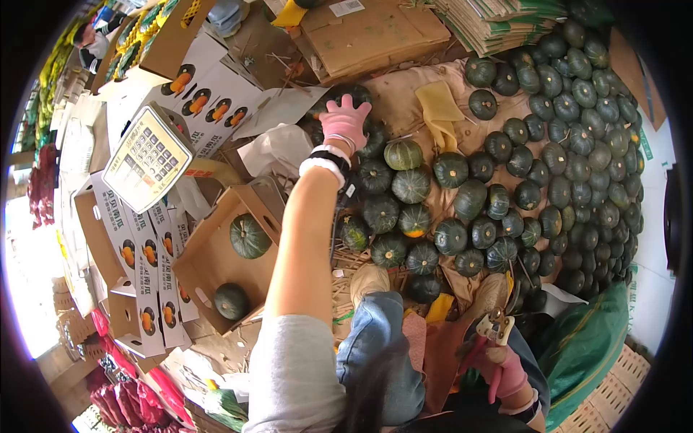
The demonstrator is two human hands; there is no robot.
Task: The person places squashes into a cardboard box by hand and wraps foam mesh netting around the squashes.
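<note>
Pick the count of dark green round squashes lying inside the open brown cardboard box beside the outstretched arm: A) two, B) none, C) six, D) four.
A: the open brown cardboard box holds just two dark green round squashes, one near its upper end and one lower down.

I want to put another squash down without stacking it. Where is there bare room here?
The open brown cardboard box has bare floor around its two dark green squashes. Tan cloth lies bare between the yellow rag and the left hand. The heaped green squash pile at right is crowded.
</note>
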